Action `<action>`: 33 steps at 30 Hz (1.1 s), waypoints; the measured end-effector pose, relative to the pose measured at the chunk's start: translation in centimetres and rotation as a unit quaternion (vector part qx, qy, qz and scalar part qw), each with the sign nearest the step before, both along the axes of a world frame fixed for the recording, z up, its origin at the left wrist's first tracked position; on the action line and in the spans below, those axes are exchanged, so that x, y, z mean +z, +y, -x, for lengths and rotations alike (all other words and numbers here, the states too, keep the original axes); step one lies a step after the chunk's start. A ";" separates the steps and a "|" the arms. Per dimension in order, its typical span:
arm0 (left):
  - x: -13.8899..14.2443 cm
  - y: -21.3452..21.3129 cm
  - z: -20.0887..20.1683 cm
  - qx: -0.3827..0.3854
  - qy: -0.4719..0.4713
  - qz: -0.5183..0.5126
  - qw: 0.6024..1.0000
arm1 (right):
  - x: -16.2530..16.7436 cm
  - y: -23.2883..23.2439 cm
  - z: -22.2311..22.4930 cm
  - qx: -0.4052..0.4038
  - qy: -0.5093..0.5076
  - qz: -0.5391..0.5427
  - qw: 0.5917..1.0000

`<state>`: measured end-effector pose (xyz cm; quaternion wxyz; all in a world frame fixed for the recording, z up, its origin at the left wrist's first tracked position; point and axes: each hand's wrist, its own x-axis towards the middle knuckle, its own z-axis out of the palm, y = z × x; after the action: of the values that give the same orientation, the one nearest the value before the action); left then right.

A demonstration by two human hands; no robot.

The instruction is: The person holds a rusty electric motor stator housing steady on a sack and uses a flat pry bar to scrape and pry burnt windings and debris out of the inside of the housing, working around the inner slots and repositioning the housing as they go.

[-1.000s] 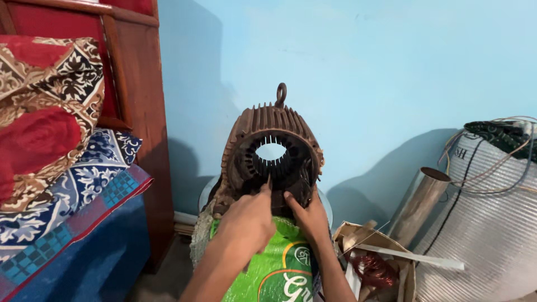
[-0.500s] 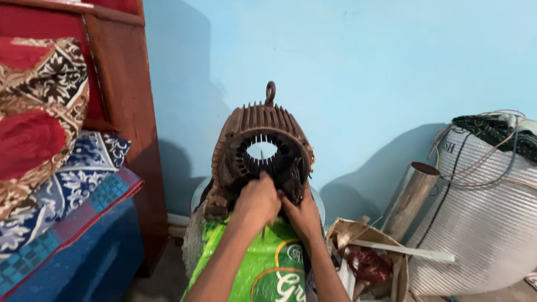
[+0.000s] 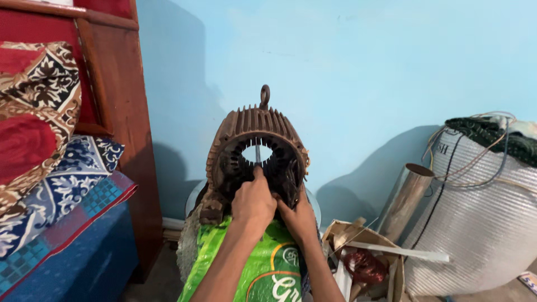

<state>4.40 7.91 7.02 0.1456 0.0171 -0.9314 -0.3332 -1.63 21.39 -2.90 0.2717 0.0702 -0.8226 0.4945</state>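
Head view, change from the earlier frames: both hands have closed in on the lower edge of the motor housing's opening. A second ago the left forefinger pointed up at the rim. Now a thin metal rod [image 3: 258, 154] stands upright above the left hand inside the bore, which did not show before. The housing sits at much the same spot against the wall.

Head view, present state: the motor housing [image 3: 254, 152], a rusty brown finned cylinder with a lifting ring on top, sits on its side with the open end toward the camera. It rests on a green printed sack [image 3: 254, 268], just in front of the blue wall [image 3: 363, 67].

The left hand [image 3: 253, 202] is curled shut around the foot of the thin rod, at the bottom of the bore. The right hand [image 3: 296, 215] lies just beside it, touching the lower right rim. Its fingers are hidden behind the left hand, so I cannot tell whether it grips anything.

Handling, as a judgement: cast metal, heavy, rigid and rough with rust, so not slippery. The slot teeth inside look sharp. Best taken hold of by the ring or the outer fins.

Surroundings: a stack of patterned blankets [image 3: 45, 145] lies at left by a wooden frame [image 3: 112, 95]. At right are a metal pipe [image 3: 408, 193], a white woven sack [image 3: 481, 223] with wires on it, and a cardboard box [image 3: 363, 263] of scraps.
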 end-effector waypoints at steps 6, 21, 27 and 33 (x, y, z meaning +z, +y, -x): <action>-1.5 -0.4 1.4 -0.034 -0.074 -0.043 0.996 | -0.6 0.2 0.6 -0.013 -0.015 -0.015 1.000; -2.0 -0.5 -1.1 -0.100 -0.089 -0.171 0.976 | -0.4 0.2 0.5 -0.007 -0.032 0.004 0.999; -1.6 -1.1 1.4 -0.132 -0.055 -0.181 0.973 | 0.0 -0.1 0.0 -0.012 -0.015 0.006 1.000; -2.0 -0.3 0.7 -0.092 0.015 -0.042 0.995 | -0.6 0.4 0.9 0.040 0.058 0.011 0.997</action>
<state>3.67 7.61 5.02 0.1279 -0.0673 -0.9118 -0.3845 -2.56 21.81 -3.47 0.2997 0.1290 -0.7967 0.5087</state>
